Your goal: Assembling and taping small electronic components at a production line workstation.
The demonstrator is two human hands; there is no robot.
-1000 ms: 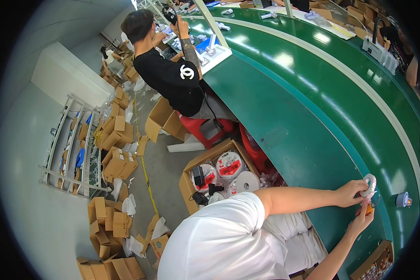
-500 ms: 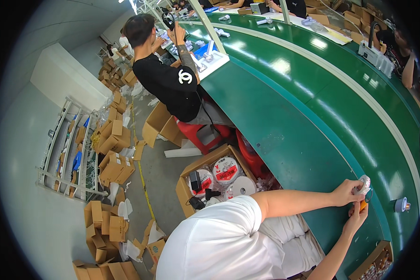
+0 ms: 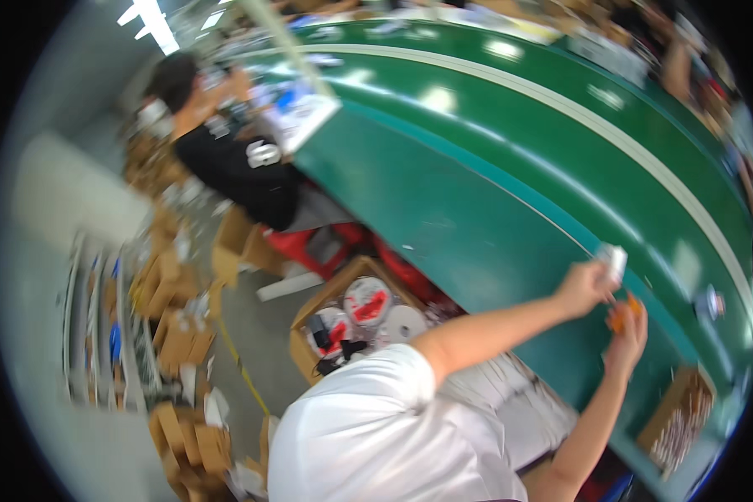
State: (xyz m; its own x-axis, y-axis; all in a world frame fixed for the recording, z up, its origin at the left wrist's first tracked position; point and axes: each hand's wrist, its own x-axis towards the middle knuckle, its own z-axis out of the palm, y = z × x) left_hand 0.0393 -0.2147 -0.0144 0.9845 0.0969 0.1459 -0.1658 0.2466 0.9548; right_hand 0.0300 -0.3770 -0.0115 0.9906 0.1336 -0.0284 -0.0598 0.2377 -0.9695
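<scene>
My left hand [image 3: 584, 289] is closed around a small white round piece [image 3: 616, 264], held over the near edge of the green conveyor belt [image 3: 552, 180]. Just below it, my right hand [image 3: 631, 335] grips an orange-handled tool [image 3: 623, 312] whose working end is lost in the blur. The two hands are close together, with the tool beneath the white piece. On the belt, to the right of my hands, sits a small grey round part [image 3: 710, 303]. An open carton of small parts [image 3: 654, 418] stands on the green table [image 3: 443, 226] by my right forearm.
A carton [image 3: 303, 345] holding white-and-red reels and black adapters stands at my left. Beyond it, a person in black [image 3: 234, 171] works beside a white tray [image 3: 316, 124]. Cardboard boxes [image 3: 184, 343] and a metal rack [image 3: 100, 326] line the left side. Other people sit across the belt.
The view has swung and is now blurred. Both hands appear higher and further left in the picture, still holding the white piece and the orange-handled tool. More of the parts carton shows.
</scene>
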